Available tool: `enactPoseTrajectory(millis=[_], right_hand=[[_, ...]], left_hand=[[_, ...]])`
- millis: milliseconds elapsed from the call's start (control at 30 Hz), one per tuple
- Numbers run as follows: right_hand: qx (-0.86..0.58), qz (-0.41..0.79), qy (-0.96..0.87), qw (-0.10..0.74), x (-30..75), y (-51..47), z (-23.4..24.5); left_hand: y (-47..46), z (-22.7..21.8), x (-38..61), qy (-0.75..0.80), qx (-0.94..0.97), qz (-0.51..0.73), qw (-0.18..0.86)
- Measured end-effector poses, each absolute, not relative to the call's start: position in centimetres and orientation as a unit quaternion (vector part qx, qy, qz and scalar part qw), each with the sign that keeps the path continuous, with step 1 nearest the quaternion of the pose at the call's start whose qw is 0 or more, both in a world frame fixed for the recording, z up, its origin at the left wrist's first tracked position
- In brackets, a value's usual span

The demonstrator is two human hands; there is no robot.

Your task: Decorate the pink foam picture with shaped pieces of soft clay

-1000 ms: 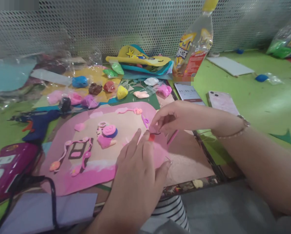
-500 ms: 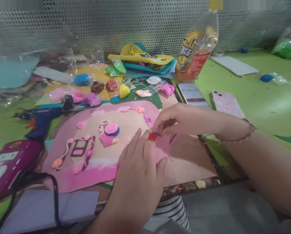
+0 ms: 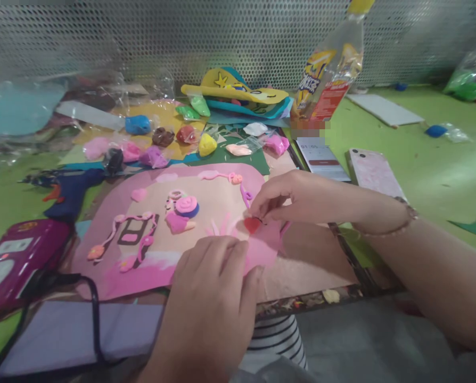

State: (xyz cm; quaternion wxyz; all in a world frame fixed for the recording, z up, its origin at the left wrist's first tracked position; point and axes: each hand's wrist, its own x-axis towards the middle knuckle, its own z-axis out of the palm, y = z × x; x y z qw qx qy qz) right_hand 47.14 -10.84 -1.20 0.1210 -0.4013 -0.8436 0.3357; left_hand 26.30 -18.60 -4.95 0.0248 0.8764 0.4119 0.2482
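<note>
A pink paper picture (image 3: 102,287) with clay shapes lies in front of me. On its right part sits a small red heart-shaped piece (image 3: 252,225). My right hand (image 3: 280,197) is closed in a pinch at the heart's upper edge. A thin dark bit shows below its fingertips, and what they grip is too small to make out. My left hand (image 3: 214,282) rests flat on the lower edge of the picture, holding nothing. Left of it are a pink-and-blue clay swirl (image 3: 187,206) and a dark frame shape (image 3: 133,234) edged with pink clay.
Bagged clay lumps, among them a yellow one (image 3: 207,144), lie behind the picture. A glue gun (image 3: 76,191), a purple device (image 3: 26,260) and a black cable (image 3: 96,330) are at left. A bottle (image 3: 326,80) and two phones (image 3: 321,159) stand or lie at right.
My left hand has drawn back toward me and left, uncovering more of the picture and pink spikes. My right hand stays pinched by the red piece, which now shows its heart shape.
</note>
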Motion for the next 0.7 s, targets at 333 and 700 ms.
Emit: enactPoseTrajectory(millis=[333, 700], right_hand=[[-0.411, 0.347, -0.833, 0.128, 46.7, -11.1, -1.4], [-0.405, 0.331, -0.842, 0.13, 46.3, -11.3, -1.6]], left_hand=[[-19.6, -6.4, 25.5, 0.327, 0.912, 0.249, 0.008], [-19.4, -6.4, 25.6, 0.319, 0.92, 0.23, -0.002]])
